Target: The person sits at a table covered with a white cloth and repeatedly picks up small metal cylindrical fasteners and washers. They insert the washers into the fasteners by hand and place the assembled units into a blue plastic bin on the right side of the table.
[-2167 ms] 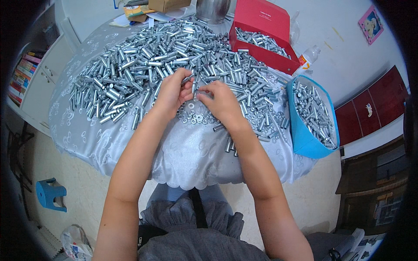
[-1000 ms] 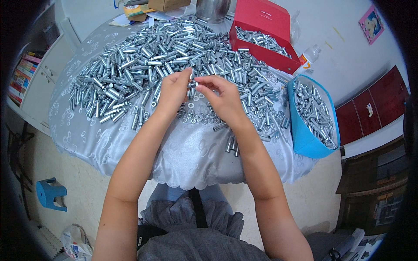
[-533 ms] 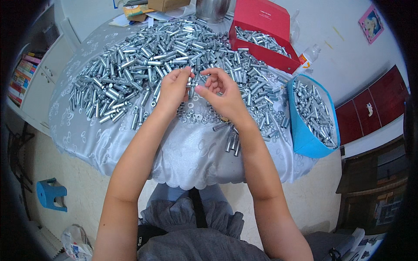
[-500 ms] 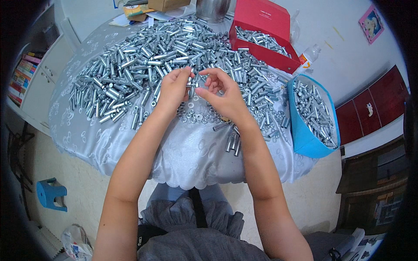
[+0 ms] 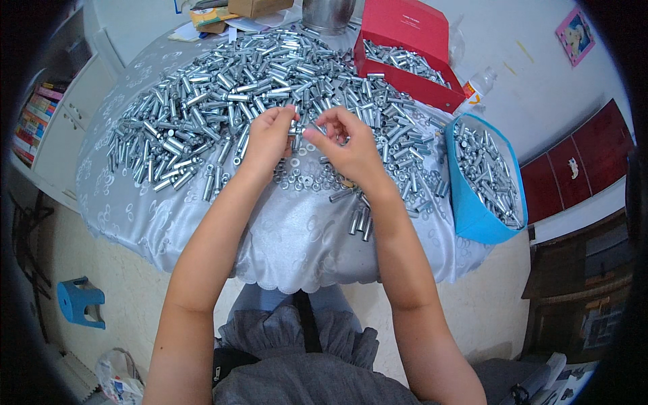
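Over the near edge of a heap of silver metal sleeve anchors (image 5: 223, 94), both hands work close together. My left hand (image 5: 270, 138) is closed in a pinch, thumb against the fingers; a small shiny metal piece shows at its fingertips, its kind hard to make out. My right hand (image 5: 354, 145) is curled, with a slim silver bolt (image 5: 316, 126) tilted between thumb and forefinger. Just below the hands, loose washers and nuts (image 5: 307, 181) are scattered on the silvery tablecloth (image 5: 297, 236). Several metal sleeves (image 5: 361, 219) lie near my right wrist.
At the right edge stands a blue fabric bin (image 5: 479, 226) full of metal anchors. Behind it are an open red box (image 5: 412, 84) of metal parts and a plastic bottle (image 5: 478, 88). A metal pot (image 5: 327, 15) and cardboard box (image 5: 258, 7) stand at the back. A blue stool (image 5: 81, 302) is on the floor.
My right hand's fingers have drawn together around the slim bolt, which is now tilted between thumb and forefinger. My left hand has stayed nearly still.
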`<move>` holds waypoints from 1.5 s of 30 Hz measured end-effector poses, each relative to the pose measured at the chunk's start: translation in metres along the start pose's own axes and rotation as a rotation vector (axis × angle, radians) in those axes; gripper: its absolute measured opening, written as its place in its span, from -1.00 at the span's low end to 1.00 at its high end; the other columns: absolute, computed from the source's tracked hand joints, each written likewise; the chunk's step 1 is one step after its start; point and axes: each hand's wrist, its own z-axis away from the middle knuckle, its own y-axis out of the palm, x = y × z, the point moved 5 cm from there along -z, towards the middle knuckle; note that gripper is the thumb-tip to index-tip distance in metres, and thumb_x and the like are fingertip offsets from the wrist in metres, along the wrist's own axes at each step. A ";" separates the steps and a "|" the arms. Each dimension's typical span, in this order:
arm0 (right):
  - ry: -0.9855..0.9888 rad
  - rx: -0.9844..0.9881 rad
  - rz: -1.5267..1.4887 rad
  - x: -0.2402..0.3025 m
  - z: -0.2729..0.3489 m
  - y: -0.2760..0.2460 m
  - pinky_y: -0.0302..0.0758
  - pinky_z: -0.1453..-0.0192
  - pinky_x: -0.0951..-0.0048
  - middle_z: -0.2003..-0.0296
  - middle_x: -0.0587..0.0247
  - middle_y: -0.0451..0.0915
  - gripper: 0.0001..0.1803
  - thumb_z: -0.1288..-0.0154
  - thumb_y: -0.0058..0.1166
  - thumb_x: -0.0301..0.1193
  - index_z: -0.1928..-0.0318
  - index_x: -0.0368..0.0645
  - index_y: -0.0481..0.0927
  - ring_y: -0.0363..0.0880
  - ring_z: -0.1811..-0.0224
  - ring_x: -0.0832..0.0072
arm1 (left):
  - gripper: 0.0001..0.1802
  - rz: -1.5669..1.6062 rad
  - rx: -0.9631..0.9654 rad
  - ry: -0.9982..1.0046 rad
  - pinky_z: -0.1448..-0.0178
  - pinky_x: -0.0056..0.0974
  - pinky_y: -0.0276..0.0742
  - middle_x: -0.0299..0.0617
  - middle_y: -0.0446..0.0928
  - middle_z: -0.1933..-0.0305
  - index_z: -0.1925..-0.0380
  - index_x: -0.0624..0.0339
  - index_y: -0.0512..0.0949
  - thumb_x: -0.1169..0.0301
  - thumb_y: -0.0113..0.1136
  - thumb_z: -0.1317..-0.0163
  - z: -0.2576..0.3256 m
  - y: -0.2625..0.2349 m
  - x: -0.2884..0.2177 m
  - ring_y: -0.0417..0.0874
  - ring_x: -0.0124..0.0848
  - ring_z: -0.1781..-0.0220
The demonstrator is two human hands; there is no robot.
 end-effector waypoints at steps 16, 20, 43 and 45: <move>-0.182 -0.007 -0.023 0.011 0.001 0.001 0.29 0.38 0.65 0.50 0.42 0.43 -0.74 0.05 0.25 -0.43 0.30 -0.21 0.54 0.29 0.49 0.70 | -0.74 -0.050 0.009 0.015 0.69 -0.50 -0.06 -0.51 0.13 0.77 0.45 0.12 0.42 0.17 -0.01 -0.21 -0.001 0.000 0.001 0.09 -0.68 0.79; -0.093 0.059 -0.023 0.003 0.001 0.005 0.36 0.34 0.57 0.42 0.30 0.45 -0.73 0.03 0.21 -0.45 0.27 -0.21 0.51 0.37 0.46 0.58 | -0.72 -0.091 -0.002 0.028 0.71 -0.50 0.05 -0.45 0.24 0.74 0.45 0.16 0.46 0.18 -0.03 -0.21 -0.003 0.000 0.004 0.19 -0.66 0.76; -0.127 0.161 0.081 0.004 0.005 0.004 0.33 0.38 0.43 0.52 0.18 0.42 -0.76 -0.09 0.10 -0.31 0.35 -0.25 0.51 0.37 0.51 0.38 | -0.73 -0.083 0.080 -0.010 0.69 -0.52 -0.03 -0.50 0.22 0.73 0.40 0.13 0.45 0.17 -0.03 -0.22 0.000 0.004 0.003 0.12 -0.68 0.79; -0.091 0.162 0.162 0.004 0.004 0.007 0.31 0.41 0.43 0.52 0.19 0.42 -0.76 -0.09 0.11 -0.31 0.39 -0.26 0.48 0.36 0.52 0.38 | -0.73 -0.075 0.112 -0.013 0.69 -0.52 -0.02 -0.49 0.24 0.71 0.39 0.13 0.46 0.17 -0.03 -0.22 0.000 0.004 0.005 0.13 -0.69 0.78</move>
